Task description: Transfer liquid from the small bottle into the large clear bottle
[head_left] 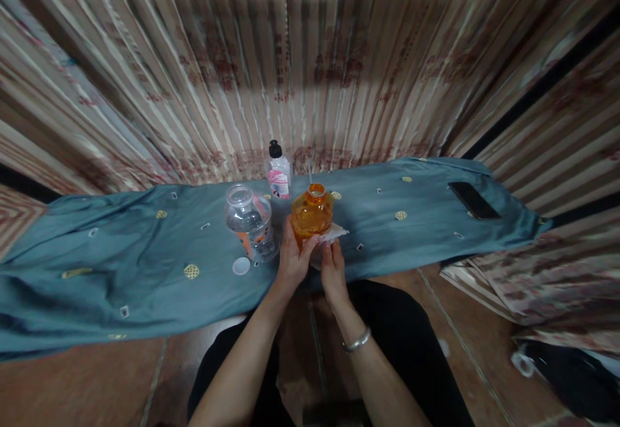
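Note:
An amber see-through bottle (312,212) with an uncapped mouth is held upright over the table's front edge. My left hand (293,260) is closed around its lower left side. Against the bottle's lower front, my right hand (333,265) grips a white tissue (333,233), its fingertips partly hidden behind it. To the left stands a large clear plastic bottle (249,223) with an orange label and no cap on. A white cap (241,266) lies flat in front of that bottle. Behind them is a clear pump bottle (278,172) with a pink label and black top.
A blue-green patterned cloth (145,252) covers the long narrow table. At its right end lies a black phone (473,200). Pleated curtains (300,59) hang right behind the table. A thin clear stem (310,172) shows behind the amber bottle.

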Available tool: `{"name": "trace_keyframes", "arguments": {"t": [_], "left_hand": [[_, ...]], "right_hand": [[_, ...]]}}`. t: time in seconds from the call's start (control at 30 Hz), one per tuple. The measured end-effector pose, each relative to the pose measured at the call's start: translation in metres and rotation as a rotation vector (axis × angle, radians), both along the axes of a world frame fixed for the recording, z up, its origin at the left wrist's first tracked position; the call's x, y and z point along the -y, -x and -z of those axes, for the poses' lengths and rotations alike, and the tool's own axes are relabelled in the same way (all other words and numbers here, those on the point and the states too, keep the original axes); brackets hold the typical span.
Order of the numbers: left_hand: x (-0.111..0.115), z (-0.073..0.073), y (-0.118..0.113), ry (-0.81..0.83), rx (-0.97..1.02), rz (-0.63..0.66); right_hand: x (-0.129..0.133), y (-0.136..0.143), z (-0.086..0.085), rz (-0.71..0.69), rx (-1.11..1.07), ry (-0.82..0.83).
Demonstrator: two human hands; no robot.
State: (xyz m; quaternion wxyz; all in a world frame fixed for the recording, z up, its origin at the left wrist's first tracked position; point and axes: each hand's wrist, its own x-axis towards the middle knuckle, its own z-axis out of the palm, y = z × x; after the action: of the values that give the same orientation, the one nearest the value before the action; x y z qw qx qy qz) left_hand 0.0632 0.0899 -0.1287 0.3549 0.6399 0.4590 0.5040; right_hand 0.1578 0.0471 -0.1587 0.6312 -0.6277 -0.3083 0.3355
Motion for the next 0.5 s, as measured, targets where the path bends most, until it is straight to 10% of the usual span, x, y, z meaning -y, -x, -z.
{"name": "trace_keyframes", "arguments": {"t": [0.3,0.5], "left_hand": [[0.001,0.001,0.004,-0.037,-0.013,0.007],[-0.001,0.01,0.006,-0.041,-0.012,-0.016]], "right_hand": [[-0.007,-0.006,-0.063,-0.016,0.232,-0.203],[-0.034,-0.022,-0.061,-0.058,0.177,-0.197]]}}
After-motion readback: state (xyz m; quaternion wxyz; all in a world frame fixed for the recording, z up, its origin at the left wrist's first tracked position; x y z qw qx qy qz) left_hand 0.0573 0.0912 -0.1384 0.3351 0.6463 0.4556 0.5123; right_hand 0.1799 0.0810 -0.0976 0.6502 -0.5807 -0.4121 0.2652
